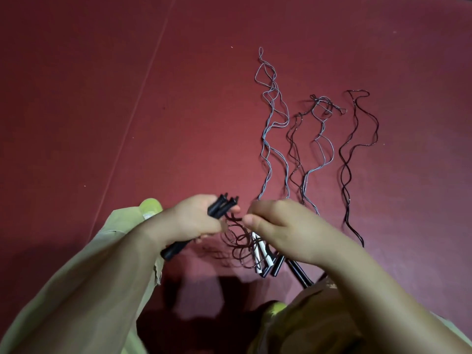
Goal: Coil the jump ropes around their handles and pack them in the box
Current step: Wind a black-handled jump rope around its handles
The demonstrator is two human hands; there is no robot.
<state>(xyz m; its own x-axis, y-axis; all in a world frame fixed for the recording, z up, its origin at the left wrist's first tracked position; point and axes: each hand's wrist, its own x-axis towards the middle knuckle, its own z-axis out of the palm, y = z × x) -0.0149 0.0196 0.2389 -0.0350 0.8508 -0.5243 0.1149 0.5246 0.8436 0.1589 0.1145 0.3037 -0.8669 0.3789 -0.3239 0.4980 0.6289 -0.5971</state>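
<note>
1. A line point(143, 90) in the dark red floor mat point(76, 98) runs from about 12 o'clock down toward 8 o'clock across the left side of the view.
2. A yellow-green rounded object point(151, 206) peeks out at the edge of the olive sleeve point(89, 290), at 9 o'clock from the left hand; what it is cannot be told.
3. The left hand point(195, 218) curls its fingers around a pair of black handles point(219, 205), gripping them together; their tips point toward 1 o'clock and their butt ends stick out below the wrist toward 7 o'clock.
4. A dark rope in loose coils point(241, 241) hangs between the two hands, at 5 o'clock from the held handles.
5. The right hand point(281, 226) pinches this rope at its fingertips, thumb toward the left hand; the exact contact is partly hidden.
6. Under the right hand lie more handles on the mat: white handles point(258, 254) and black handles on the mat point(278, 264), fanned toward 5 o'clock.
7. From these, uncoiled ropes stretch toward 12 o'clock: a grey rope point(270, 118), a tangled grey and dark pair point(314, 139), and, furthest right, a black rope point(357, 139), lying apart from the others.
</note>
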